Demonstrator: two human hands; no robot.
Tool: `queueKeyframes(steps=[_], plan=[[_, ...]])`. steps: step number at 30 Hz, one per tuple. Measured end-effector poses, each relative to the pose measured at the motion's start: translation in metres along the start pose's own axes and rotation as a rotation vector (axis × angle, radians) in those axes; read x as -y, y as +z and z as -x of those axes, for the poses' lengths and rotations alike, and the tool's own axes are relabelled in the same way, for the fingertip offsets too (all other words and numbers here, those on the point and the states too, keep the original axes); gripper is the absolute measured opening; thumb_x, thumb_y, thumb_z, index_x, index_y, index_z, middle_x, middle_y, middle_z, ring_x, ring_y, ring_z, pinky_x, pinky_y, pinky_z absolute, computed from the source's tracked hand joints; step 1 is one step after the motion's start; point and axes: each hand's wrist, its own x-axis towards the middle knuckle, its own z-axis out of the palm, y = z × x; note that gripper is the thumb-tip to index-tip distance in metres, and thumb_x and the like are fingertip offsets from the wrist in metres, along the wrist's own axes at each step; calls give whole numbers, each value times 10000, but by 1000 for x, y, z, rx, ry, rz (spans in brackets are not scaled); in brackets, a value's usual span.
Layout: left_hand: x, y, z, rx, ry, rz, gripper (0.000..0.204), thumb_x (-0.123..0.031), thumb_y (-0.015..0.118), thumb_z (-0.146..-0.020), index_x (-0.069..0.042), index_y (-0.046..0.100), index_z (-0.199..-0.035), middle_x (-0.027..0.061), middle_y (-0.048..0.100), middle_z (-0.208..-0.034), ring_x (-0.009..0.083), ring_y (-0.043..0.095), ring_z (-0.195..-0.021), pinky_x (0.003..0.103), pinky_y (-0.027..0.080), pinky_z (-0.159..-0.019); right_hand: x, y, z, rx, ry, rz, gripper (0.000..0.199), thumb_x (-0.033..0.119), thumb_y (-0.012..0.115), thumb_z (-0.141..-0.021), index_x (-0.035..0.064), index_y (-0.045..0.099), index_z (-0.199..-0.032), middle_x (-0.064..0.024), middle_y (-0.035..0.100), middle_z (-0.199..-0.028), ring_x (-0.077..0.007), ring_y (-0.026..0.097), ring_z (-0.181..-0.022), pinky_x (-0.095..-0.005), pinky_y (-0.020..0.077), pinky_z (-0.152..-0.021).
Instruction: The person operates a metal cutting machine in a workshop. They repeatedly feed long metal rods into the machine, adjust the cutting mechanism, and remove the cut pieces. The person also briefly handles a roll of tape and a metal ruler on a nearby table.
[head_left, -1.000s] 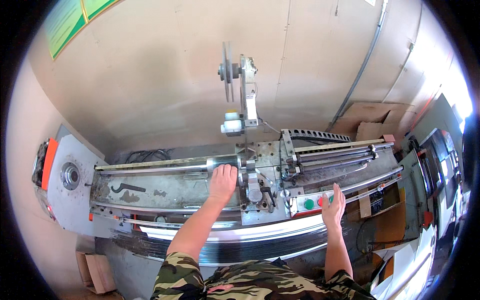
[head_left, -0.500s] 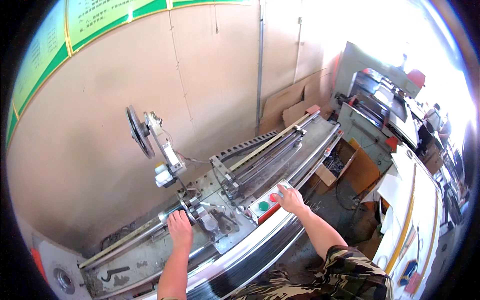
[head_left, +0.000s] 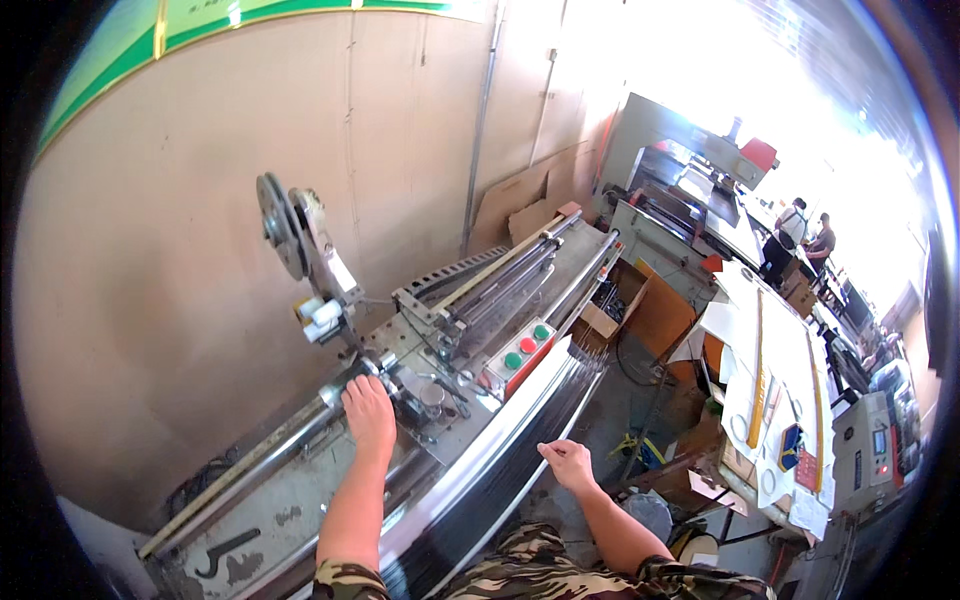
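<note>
At the bench machine, my left hand [head_left: 369, 412] curls over metal parts beside the carriage, next to a shiny round bar [head_left: 300, 440]. What its fingertips grip, if anything, is hidden. My right hand [head_left: 570, 466] hovers at the right side of a long bundle of thin dark strands [head_left: 490, 475], its fingers pinched together; I cannot make out anything between them. A control box [head_left: 497, 370] with green and red push buttons sits beyond the right hand, apart from it. Above the carriage, a grooved wheel [head_left: 284, 228] stands on an upright arm.
A dark hook-shaped wrench [head_left: 229, 552] lies on the bench at lower left. An open carton [head_left: 640, 305] stands past the machine's right edge. On the right, a table [head_left: 745, 460] carries paper sheets and yellow strips. Two people [head_left: 800, 240] stand far back, near a large grey machine [head_left: 660, 245].
My right hand has left the control box's buttons and come down and nearer, its fingers drawn together. My left hand remains by the carriage. The view has turned to the right.
</note>
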Motion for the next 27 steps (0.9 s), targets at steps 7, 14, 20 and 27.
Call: queueKeyframes(steps=[7,14,20,27], plan=[[-3,6,8,-129,55,220,126,-142,534,-869,-55,599,-934,101,549,-947,274,518,-933,411,419,-814,-72,-29,81,790,51,-174,338,282,571,-1009,-25,676,-1103,-53,717,-880,-119,647,-772,-279,532,-731],[8,-22,13,-97,-12,30,156,-100,558,-819,-48,570,-965,110,527,-953,270,519,-930,393,435,-800,-199,39,147,1246,215,-128,571,573,518,-980,29,648,-1096,-160,635,-983,-274,606,-961,-406,455,-869],[-5,-41,-4,95,-52,-102,164,-110,544,-863,-70,579,-1018,97,546,-1024,263,535,-1003,386,439,-868,-197,-16,152,1467,125,-32,479,477,516,-1009,60,591,-1233,-138,585,-1203,-276,580,-1029,-413,441,-869],[-20,-53,-33,123,-41,-61,237,-54,597,-798,-50,561,-1032,117,525,-1014,297,526,-1007,405,438,-868,-203,-121,16,1114,295,-134,279,262,634,-955,6,744,-955,-30,701,-837,-120,617,-811,-288,508,-761]])
